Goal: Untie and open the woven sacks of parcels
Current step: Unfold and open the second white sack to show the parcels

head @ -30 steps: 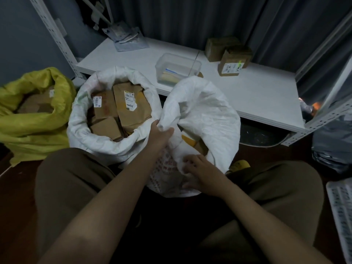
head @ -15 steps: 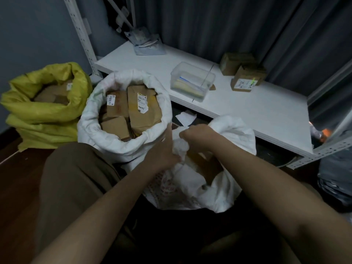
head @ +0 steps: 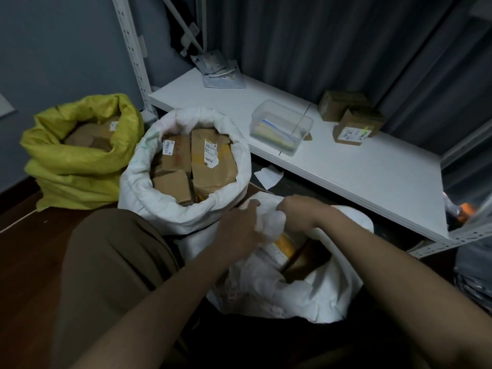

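Note:
A white woven sack (head: 314, 294) stands between my knees, its mouth partly open, with brown and yellow parcels (head: 298, 251) showing inside. My left hand (head: 239, 225) and my right hand (head: 295, 209) both grip the bunched far-left rim of this sack, close together. To its left stands a second white sack (head: 149, 206), open with its rim rolled down and full of cardboard parcels (head: 210, 161). Further left a yellow sack (head: 69, 174) is also open, with brown parcels inside.
A low white shelf board (head: 359, 171) behind the sacks carries a clear plastic box (head: 282, 129), two cardboard boxes (head: 354, 123) and grey mailers (head: 221, 73). A perforated shelf post (head: 133, 54) rises at the left. A paper scrap (head: 267, 177) lies below the shelf. Dark curtain behind.
The sack's tall rim has been pushed down. My right hand moved from the sack's near side up to the far rim beside my left hand, and the view shifted left.

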`<state>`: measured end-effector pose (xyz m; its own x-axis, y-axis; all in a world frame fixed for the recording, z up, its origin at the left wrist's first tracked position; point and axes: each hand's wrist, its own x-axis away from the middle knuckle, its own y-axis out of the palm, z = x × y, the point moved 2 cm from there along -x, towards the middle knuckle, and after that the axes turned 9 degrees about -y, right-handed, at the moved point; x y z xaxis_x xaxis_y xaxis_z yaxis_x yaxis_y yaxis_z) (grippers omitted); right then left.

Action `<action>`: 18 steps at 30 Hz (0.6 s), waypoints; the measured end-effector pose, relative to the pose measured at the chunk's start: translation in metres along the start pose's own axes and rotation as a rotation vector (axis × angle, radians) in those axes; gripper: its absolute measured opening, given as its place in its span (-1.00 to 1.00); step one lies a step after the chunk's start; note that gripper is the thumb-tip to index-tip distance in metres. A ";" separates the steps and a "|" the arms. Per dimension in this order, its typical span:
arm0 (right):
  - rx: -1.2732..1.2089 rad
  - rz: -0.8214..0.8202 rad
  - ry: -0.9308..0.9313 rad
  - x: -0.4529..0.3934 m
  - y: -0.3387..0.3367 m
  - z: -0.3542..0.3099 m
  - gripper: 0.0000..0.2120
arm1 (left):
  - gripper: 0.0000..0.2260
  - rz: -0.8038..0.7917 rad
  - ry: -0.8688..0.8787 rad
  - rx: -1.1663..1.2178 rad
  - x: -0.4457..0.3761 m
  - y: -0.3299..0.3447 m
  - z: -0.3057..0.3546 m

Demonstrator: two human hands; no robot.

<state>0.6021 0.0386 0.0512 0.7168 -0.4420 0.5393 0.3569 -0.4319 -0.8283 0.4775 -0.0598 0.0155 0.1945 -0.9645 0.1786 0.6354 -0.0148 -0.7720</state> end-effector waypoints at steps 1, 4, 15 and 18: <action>-0.085 -0.048 0.002 -0.008 0.000 0.001 -0.93 | -0.45 0.061 0.048 -0.019 0.002 0.006 0.007; -0.271 -0.037 -0.040 -0.011 -0.007 0.007 -0.78 | -0.71 0.096 0.166 0.231 0.001 0.013 0.008; -1.037 0.286 -0.082 0.009 0.011 0.028 -0.84 | -0.50 0.051 0.167 0.268 -0.014 0.015 -0.006; -0.869 0.292 -0.129 0.010 0.006 0.034 -0.76 | -0.83 0.036 0.079 0.543 -0.020 0.009 -0.013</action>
<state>0.6317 0.0584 0.0461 0.7870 -0.5582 0.2627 -0.3864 -0.7779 -0.4956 0.4696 -0.0443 -0.0027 0.1798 -0.9790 0.0959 0.9279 0.1364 -0.3470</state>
